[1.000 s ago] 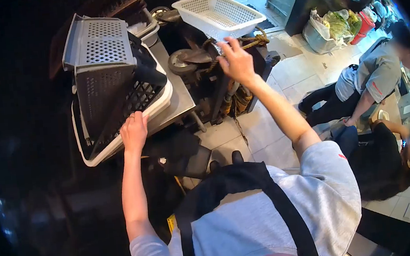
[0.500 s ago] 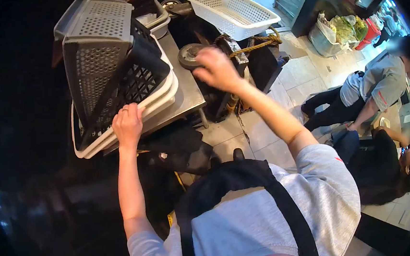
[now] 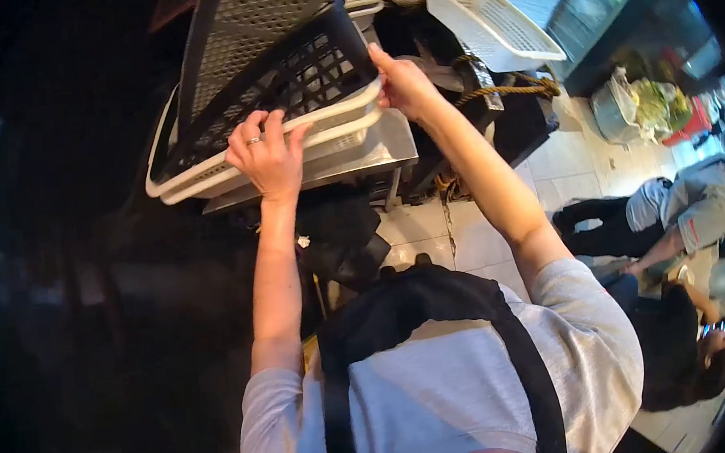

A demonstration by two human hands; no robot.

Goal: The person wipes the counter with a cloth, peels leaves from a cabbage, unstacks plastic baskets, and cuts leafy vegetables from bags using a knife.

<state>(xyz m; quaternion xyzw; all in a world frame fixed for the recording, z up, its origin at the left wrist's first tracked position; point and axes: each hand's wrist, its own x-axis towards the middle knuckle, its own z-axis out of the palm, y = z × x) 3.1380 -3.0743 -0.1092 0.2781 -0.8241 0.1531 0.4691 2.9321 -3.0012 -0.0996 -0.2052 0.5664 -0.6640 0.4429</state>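
Observation:
White baskets (image 3: 346, 130) are nested on a metal table, with a black lattice basket (image 3: 308, 73) and a grey perforated basket (image 3: 257, 18) tilted inside them. At the front rim of the white baskets is my left hand (image 3: 267, 153), a ring on one finger, its fingers curled over the edge. My right hand (image 3: 402, 83) grips the right corner of the same white rim, thumb up beside the black basket. Its fingertips are partly hidden behind the rim.
A separate white basket (image 3: 491, 25) rests beyond a cart with wheels and a yellow rope (image 3: 522, 88). A bin of leafy greens (image 3: 621, 108) stands on the tiled floor. Two people are at the right. The metal table's edge (image 3: 375, 170) runs below the baskets.
My right hand has come from near the separate white basket to the nested baskets' right corner. My left hand stays at their front rim. The whole view has shifted.

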